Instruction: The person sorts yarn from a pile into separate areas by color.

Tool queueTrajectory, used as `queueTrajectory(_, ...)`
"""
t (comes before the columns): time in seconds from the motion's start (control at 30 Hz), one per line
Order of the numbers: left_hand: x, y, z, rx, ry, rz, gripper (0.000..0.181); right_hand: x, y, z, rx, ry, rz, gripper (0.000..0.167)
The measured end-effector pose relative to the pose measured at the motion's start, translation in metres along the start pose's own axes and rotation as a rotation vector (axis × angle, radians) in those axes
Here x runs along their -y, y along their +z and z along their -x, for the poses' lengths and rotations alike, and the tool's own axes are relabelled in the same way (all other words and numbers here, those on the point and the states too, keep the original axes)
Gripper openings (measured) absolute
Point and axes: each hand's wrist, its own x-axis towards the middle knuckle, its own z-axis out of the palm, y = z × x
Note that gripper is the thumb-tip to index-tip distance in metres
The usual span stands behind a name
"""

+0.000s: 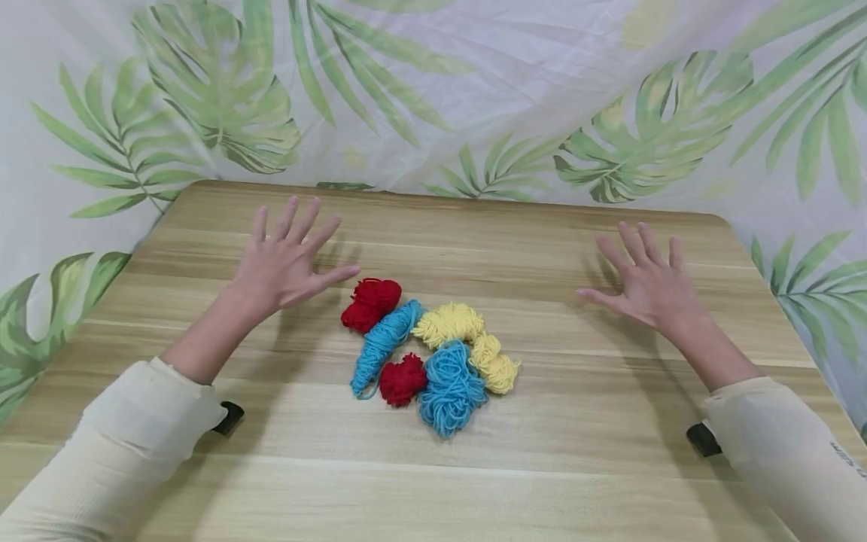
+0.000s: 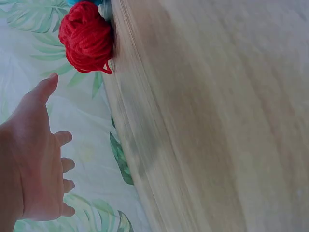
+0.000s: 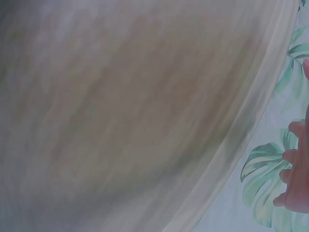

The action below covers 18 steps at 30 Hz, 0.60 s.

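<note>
Several yarn bundles lie grouped mid-table in the head view: a red one (image 1: 370, 304) at the upper left, a long blue one (image 1: 386, 346), a smaller red one (image 1: 403, 380), a round blue one (image 1: 451, 388), and two yellow ones (image 1: 448, 324) (image 1: 495, 364) on the right. The left hand (image 1: 284, 260), fingers spread, hovers left of the upper red bundle, holding nothing; in the left wrist view that red yarn (image 2: 87, 37) is above the left hand (image 2: 36, 154). Well right of the yarn, the right hand (image 1: 646, 282) is spread and empty; the right wrist view shows only part of the right hand (image 3: 298, 169).
The wooden table (image 1: 433, 497) has a far edge against a hanging white cloth (image 1: 488, 90) printed with green leaves. Dark straps or devices show under both cream sleeves (image 1: 135, 429) (image 1: 779, 444). Bare wood surrounds the yarn.
</note>
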Motion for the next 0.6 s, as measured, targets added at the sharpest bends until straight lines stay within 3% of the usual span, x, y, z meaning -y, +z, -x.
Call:
queueTrajectory(0.4,-0.011,0.001,0.002,-0.027,0.068,0.005,0.09,0.015,0.002,0.001,-0.025,-0.038,-0.013,0.095)
queueTrajectory(0.6,-0.016,0.002,0.001,-0.016,0.135,0.046,0.086,0.024,0.001,0.001,-0.014,-0.06,-0.027,0.095)
